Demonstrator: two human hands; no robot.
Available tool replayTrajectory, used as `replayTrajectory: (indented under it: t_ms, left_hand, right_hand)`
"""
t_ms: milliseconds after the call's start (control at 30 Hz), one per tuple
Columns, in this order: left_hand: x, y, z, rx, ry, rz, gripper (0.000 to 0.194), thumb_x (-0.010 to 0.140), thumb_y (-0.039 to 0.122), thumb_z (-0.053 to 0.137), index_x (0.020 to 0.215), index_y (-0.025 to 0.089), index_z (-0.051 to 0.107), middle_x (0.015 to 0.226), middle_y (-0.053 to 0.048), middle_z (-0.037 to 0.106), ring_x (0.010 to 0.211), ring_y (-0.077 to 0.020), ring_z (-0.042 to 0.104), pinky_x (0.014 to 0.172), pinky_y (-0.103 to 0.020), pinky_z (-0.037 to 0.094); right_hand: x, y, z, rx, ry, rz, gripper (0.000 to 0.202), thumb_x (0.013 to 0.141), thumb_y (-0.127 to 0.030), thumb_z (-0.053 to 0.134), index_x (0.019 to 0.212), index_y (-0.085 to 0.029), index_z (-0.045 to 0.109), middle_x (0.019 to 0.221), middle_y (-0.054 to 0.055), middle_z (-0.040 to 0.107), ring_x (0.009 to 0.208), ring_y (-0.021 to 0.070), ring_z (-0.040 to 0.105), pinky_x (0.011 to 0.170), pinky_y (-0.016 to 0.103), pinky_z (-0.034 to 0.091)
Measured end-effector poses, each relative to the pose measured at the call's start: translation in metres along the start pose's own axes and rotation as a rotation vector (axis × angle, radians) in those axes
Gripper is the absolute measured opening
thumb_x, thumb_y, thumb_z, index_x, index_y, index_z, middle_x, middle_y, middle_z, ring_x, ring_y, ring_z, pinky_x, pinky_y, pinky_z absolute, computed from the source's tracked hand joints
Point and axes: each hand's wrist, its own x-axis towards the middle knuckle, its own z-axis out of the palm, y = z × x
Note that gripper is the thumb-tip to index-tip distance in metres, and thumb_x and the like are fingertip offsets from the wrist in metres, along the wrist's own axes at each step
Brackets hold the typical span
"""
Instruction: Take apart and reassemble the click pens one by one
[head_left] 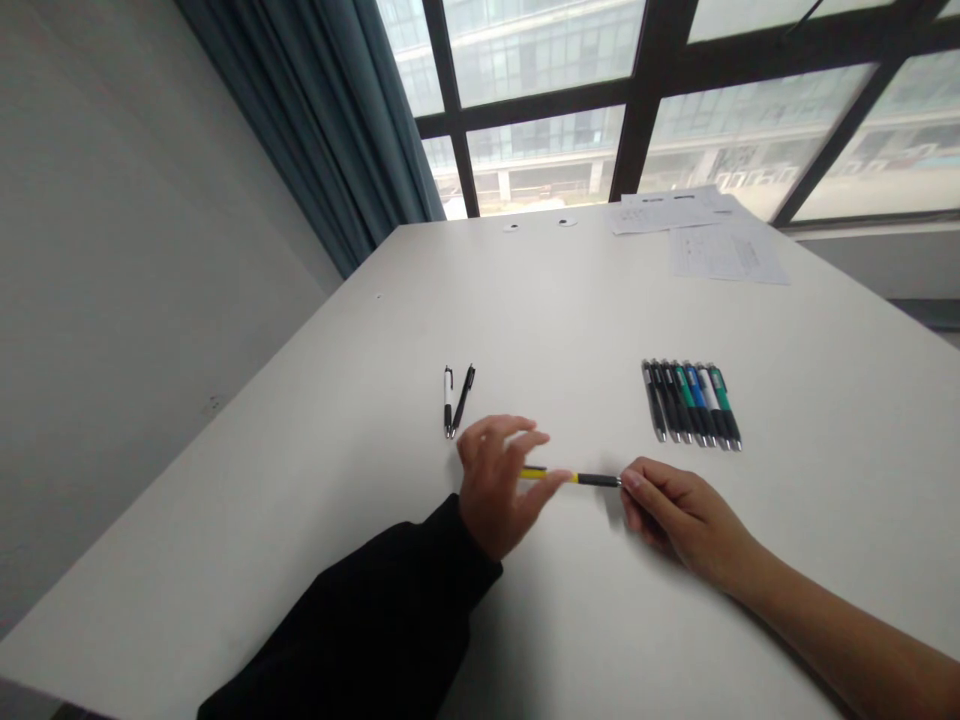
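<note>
A yellow pen with a black grip (598, 480) lies level in the air or just over the table, between my two hands. My right hand (671, 515) pinches its silver tip end between thumb and fingers. Around the yellow end is my left hand (499, 490), its fingers spread and its thumb crossing in front of the barrel; whether the thumb touches the pen I cannot tell. Just beyond my left hand lie a white pen (448, 400) and a black pen (463, 398), their tips close together.
A row of several pens (690, 402), black, green, blue and white, lies side by side beyond my right hand. Papers (720, 245) rest at the far right of the white table (540, 300). A blue curtain (337, 120) and windows stand behind it.
</note>
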Motion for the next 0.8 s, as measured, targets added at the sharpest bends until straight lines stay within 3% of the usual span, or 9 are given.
replayTrajectory:
  t_ms: [67,167,367,800]
  left_hand:
    - [-0.004,0.005,0.004,0.055,-0.213,0.198,0.024,0.09,0.038,0.07,0.101,0.019,0.062,0.093,-0.005,0.071,0.095,-0.0221,0.062,0.089,-0.038,0.042]
    - [-0.009,0.008,0.009,0.157,-0.384,0.284,0.016,0.1,0.031,0.055,0.093,0.018,0.062,0.071,-0.001,0.065,0.068,-0.0165,0.057,0.067,-0.033,0.038]
    - [-0.009,0.005,0.008,0.191,-0.447,0.315,0.027,0.104,0.031,0.043,0.087,0.018,0.06,0.069,-0.001,0.061,0.065,-0.0176,0.054,0.061,-0.032,0.034]
    - [-0.012,0.005,0.006,0.127,-0.71,0.143,0.029,0.104,0.035,0.042,0.086,0.019,0.058,0.076,-0.001,0.066,0.065,-0.0159,0.061,0.054,-0.03,0.037]
  right_hand:
    - [0.0,-0.003,0.001,-0.072,-0.027,-0.051,0.05,0.101,-0.056,0.042,0.071,-0.019,0.058,0.053,-0.003,0.051,0.047,0.0105,0.043,0.046,0.024,0.033]
    - [0.001,-0.008,0.001,-0.129,-0.042,-0.108,0.046,0.101,-0.052,0.044,0.072,-0.019,0.06,0.054,-0.003,0.052,0.047,0.0108,0.044,0.047,0.024,0.035]
    - [0.001,-0.011,-0.001,-0.205,-0.052,-0.16,0.044,0.102,-0.046,0.045,0.071,-0.02,0.061,0.056,-0.002,0.056,0.049,0.0117,0.048,0.052,0.025,0.039]
    - [0.0,-0.011,0.0,-0.257,-0.058,-0.229,0.043,0.102,-0.044,0.043,0.074,-0.02,0.066,0.06,0.0,0.059,0.053,0.013,0.052,0.056,0.026,0.041]
